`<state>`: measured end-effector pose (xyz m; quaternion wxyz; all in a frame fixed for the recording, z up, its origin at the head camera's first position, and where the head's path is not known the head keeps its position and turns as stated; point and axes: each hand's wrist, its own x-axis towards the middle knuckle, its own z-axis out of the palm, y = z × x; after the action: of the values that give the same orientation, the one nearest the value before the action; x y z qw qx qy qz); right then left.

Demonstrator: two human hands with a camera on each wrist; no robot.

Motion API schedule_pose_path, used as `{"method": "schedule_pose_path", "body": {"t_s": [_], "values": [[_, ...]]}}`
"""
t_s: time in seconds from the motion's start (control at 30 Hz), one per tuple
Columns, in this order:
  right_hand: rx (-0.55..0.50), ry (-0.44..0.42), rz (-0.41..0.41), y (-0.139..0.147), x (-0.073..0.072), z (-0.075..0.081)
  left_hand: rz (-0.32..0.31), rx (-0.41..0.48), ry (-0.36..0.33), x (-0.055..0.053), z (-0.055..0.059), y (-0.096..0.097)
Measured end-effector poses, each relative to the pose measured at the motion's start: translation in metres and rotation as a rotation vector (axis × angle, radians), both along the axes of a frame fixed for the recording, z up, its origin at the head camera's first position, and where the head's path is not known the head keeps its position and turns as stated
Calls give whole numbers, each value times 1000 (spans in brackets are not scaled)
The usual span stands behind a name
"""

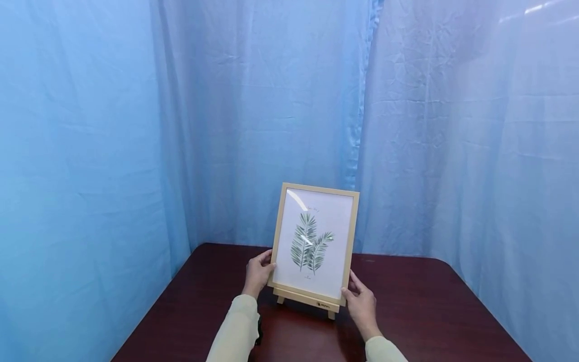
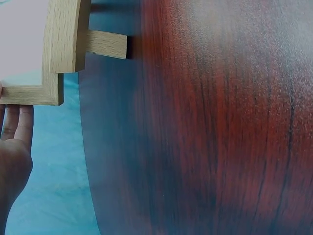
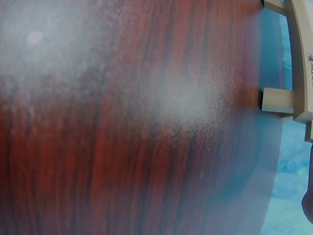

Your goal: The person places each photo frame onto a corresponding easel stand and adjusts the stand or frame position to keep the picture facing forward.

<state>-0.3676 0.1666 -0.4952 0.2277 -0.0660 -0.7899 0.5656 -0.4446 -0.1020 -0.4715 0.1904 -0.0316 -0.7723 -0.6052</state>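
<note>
A light-wood picture frame [image 1: 315, 241] with a print of green fern-like leaves stands tilted slightly back on a small wooden easel [image 1: 307, 297]. My left hand [image 1: 259, 272] holds its left edge low down, thumb toward the front and fingers at the side. On the right, my right hand [image 1: 363, 304] pinches the lower right edge near the corner, thumb in front. In the left wrist view, the left hand [image 2: 15, 156] meets the frame's edge [image 2: 29, 95] beside the easel's ledge [image 2: 68, 39]. Only a sliver of the right hand [image 3: 308, 203] shows in the right wrist view, close to the easel [image 3: 299, 58].
The easel's short front legs [image 1: 331, 315] rest on a dark red-brown wood-grain table [image 1: 416, 301] with rounded far corners. Blue curtains [image 1: 271, 110] hang behind the table and along both sides. Light glares off the tabletop and the frame's clear front.
</note>
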Motion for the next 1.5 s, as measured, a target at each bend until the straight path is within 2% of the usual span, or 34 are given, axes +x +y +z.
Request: {"method": "schedule_pose_path", "body": {"t_s": [0.2, 0.47, 0.97, 1.23, 1.5], "values": [[15, -8, 20, 2, -1, 3, -26, 12, -25, 2, 3, -1], [49, -2, 30, 5, -2, 3, -26, 12, -23, 4, 4, -1], [66, -22, 45, 12, -7, 3, -28, 18, -45, 7, 0, 0], [82, -26, 47, 14, -10, 1, -26, 4, -25, 6, -5, 1], [92, -28, 51, 18, -14, -1, -41, -28, 17, 10, -6, 1]]}}
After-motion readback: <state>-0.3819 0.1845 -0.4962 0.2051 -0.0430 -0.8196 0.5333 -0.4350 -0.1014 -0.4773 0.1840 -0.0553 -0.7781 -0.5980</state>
